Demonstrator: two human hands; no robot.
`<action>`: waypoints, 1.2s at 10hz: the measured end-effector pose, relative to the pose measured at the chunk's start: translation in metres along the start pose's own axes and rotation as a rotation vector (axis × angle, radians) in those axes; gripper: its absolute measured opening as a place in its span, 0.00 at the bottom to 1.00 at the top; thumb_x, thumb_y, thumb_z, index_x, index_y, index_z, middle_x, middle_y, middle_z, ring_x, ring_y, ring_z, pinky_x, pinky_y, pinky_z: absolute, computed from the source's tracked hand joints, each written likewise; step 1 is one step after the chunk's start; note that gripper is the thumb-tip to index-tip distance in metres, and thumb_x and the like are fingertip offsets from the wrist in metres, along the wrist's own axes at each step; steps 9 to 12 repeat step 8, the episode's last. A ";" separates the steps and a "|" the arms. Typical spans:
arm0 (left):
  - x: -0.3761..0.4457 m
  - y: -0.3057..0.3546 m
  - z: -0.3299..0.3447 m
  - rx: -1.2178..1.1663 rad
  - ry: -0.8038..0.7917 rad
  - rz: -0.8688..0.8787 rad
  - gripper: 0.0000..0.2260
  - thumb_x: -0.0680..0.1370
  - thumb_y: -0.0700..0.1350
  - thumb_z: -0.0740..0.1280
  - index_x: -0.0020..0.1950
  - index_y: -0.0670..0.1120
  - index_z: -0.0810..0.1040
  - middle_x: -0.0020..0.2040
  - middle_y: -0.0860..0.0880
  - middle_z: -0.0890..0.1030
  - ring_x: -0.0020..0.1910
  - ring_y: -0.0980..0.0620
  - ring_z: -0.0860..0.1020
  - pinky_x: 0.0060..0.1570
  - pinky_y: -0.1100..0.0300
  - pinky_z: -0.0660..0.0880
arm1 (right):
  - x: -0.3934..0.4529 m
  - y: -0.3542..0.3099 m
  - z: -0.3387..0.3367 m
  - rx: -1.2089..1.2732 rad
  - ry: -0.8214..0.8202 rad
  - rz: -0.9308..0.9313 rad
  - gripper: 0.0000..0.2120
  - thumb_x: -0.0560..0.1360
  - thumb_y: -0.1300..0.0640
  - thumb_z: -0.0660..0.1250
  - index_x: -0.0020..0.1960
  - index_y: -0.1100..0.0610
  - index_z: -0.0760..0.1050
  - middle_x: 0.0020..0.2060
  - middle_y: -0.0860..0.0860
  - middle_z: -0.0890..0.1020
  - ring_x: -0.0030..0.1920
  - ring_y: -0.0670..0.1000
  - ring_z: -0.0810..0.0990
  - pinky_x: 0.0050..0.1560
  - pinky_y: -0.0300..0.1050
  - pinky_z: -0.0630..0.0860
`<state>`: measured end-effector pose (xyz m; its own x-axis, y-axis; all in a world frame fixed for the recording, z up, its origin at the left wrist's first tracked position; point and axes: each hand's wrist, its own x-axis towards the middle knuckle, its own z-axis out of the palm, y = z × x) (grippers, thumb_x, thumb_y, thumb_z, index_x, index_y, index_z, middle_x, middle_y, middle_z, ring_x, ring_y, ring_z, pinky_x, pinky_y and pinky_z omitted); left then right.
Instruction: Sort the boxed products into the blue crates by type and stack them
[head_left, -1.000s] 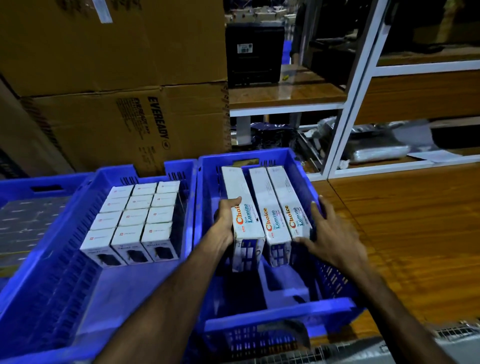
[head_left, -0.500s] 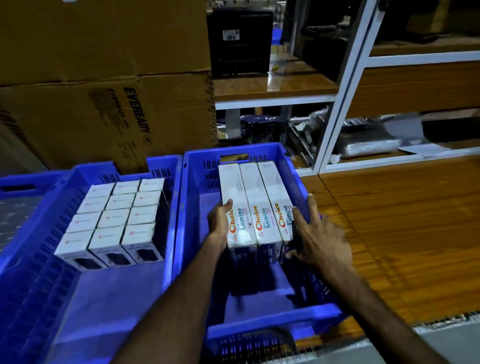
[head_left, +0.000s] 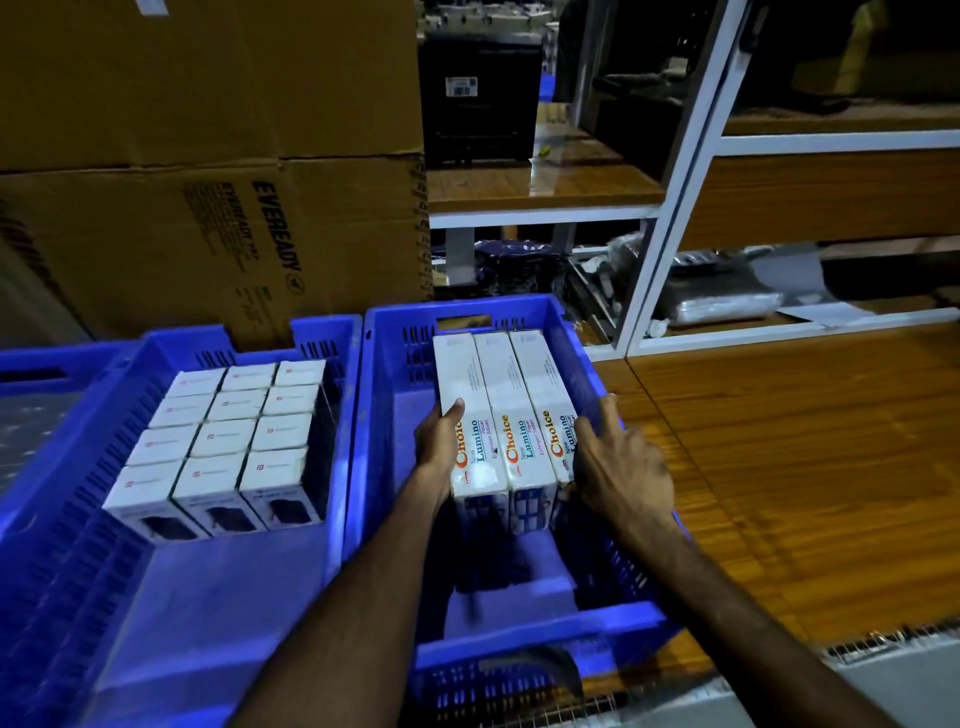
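Three long boxes (head_left: 498, 415) stand side by side in the right crate (head_left: 618, 623); the left hand (head_left: 439, 441) and right hand (head_left: 618, 467) hold them from both sides. Twelve small boxes (head_left: 228, 441) fill the left crate (head_left: 332, 457). The crates are beside a wooden counter (head_left: 779, 467), with cartons (head_left: 208, 156) and shelves (head_left: 670, 208) behind.

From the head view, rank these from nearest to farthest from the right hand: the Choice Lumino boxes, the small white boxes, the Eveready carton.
1. Choice Lumino boxes: touching the right hand.
2. Small white boxes: left crate.
3. Eveready carton: behind the crates.

"Choice New Lumino" on long white boxes (head_left: 498, 415), "EVEREADY" on cardboard carton (head_left: 208, 244)
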<state>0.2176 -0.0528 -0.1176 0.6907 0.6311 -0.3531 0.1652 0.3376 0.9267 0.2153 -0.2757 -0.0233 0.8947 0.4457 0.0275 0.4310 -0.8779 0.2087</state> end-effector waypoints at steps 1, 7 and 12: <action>-0.005 0.006 -0.001 0.056 0.016 -0.004 0.13 0.81 0.50 0.68 0.64 0.48 0.83 0.55 0.45 0.87 0.52 0.43 0.85 0.56 0.43 0.82 | 0.001 0.003 0.000 0.028 -0.011 -0.019 0.32 0.72 0.43 0.76 0.68 0.52 0.64 0.74 0.60 0.57 0.48 0.57 0.78 0.36 0.49 0.74; -0.122 0.071 -0.036 0.137 -0.010 0.182 0.12 0.81 0.52 0.69 0.63 0.48 0.80 0.54 0.55 0.83 0.56 0.50 0.81 0.50 0.54 0.76 | -0.037 0.006 0.004 0.602 0.339 -0.116 0.30 0.72 0.46 0.76 0.71 0.53 0.74 0.68 0.58 0.73 0.64 0.62 0.77 0.58 0.60 0.78; -0.153 0.068 -0.057 0.162 -0.057 0.305 0.16 0.81 0.51 0.69 0.68 0.51 0.77 0.58 0.52 0.82 0.61 0.49 0.81 0.56 0.55 0.77 | -0.044 -0.007 0.001 0.842 0.400 -0.164 0.25 0.75 0.48 0.74 0.70 0.53 0.75 0.66 0.54 0.75 0.63 0.60 0.78 0.57 0.58 0.78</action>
